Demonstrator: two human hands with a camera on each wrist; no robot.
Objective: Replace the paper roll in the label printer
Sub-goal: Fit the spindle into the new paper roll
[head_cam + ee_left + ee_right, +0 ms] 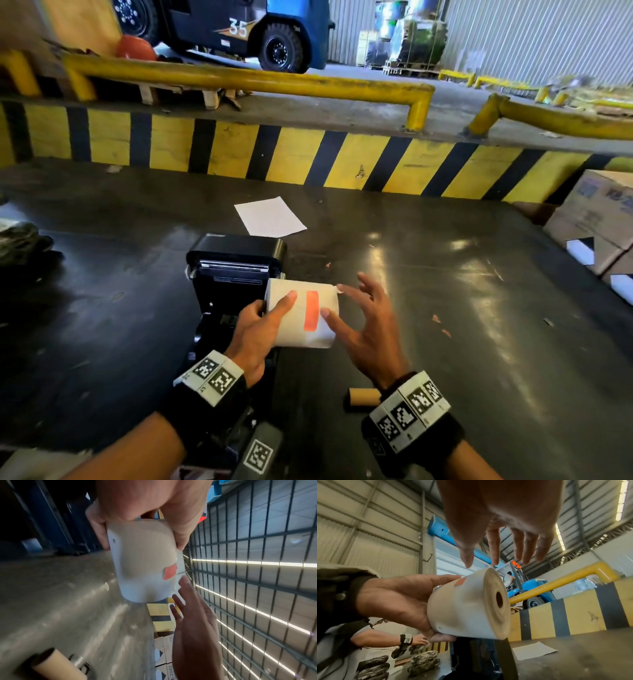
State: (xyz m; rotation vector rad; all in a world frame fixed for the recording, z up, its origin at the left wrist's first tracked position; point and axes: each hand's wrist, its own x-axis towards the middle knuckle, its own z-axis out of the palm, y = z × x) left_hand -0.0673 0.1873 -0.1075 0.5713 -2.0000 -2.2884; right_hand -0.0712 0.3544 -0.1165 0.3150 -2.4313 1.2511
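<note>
My left hand [263, 322] grips a full white paper roll [298, 330] with an orange sticker [311, 310] on its wrap, and holds it just above the table. Behind and under the roll stands the black label printer [236, 263] with its lid up. My right hand [358, 308] is spread wide at the roll's right end. Its thumb tip lies beside the sticker and its index tip is near a small torn paper edge. The right wrist view shows the roll [471, 608] end-on, with its core hole. An empty brown cardboard core [364, 397] lies on the table by my right wrist.
A loose white sheet [270, 217] lies behind the printer. A cardboard box [599, 222] sits at the right edge. A yellow-black striped kerb [342, 161] bounds the far side, with a forklift [239, 31] beyond. Another person [373, 638] handles dark bundles at my left.
</note>
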